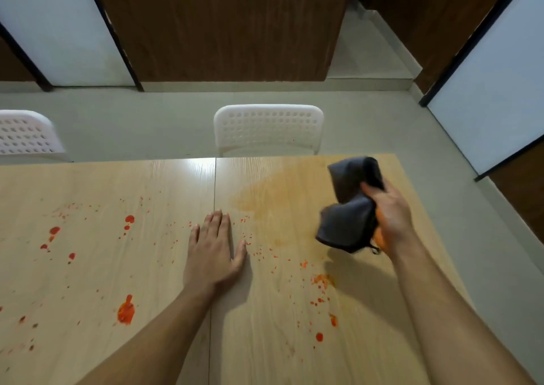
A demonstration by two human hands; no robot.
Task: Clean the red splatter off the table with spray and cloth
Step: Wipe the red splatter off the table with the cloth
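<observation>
**Cloth lifted, plenty of red left on the table**

Head view, only one there is: the right hand (393, 214) is up off the table (88, 281), fingers curled tight round a bunched dark grey cloth (351, 208). The cloth hangs in the air over the right part of the table, not touching the wood. There's an orange tint on the palm side of that hand where it meets the cloth.

The left hand (213, 252) lies flat, palm down, fingers straight and close together, right beside the seam (212, 178) between the two tabletops. It holds nothing.

The splatter (126, 311) is all over: fat red blobs on the left tabletop, fine specks around the left hand, and another cluster of drops near the right forearm. Farther back on the right tabletop there's a pale orange smear (265, 196), just below and left of the cloth.

Can't see a spray bottle anywhere. Two white chairs behind the far edge, one (268, 128) in the middle and another (26, 134) at the left.
</observation>
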